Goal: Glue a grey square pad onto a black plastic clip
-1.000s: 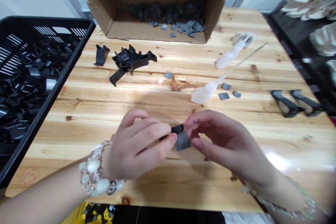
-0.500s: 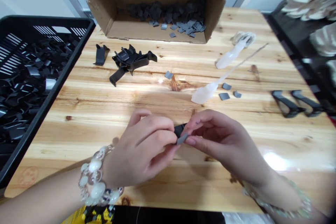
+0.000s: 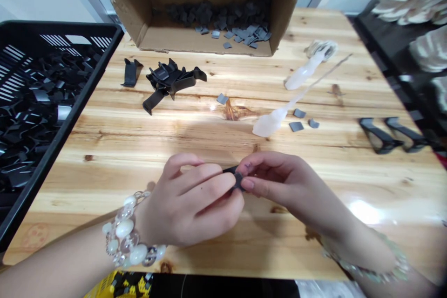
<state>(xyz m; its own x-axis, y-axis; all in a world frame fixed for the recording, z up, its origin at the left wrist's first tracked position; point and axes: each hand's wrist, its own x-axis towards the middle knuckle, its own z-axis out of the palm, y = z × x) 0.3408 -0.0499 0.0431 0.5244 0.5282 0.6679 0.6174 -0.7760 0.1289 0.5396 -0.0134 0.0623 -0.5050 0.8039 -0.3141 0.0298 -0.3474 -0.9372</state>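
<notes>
My left hand is closed around a small black plastic clip, most of which the fingers cover. At the clip's right end, my right hand pinches with thumb and index finger. A dark grey patch shows between the two hands' fingertips; whether it is a grey pad lying on the clip I cannot tell. Beyond the hands, a loose grey pad lies on the wooden table. Several more pads are to the right, beside a white translucent teardrop-shaped piece with a thin tail.
Black clips lie in a pile at the back left, and two more at the right. An open cardboard box holds many grey pads. A black crate full of black parts stands left. White gloves lie at far right.
The grey pad that showed between my fingertips has gone down against the clip and is mostly covered. My left fingers have shifted over it, and my right fingertips moved slightly left.
</notes>
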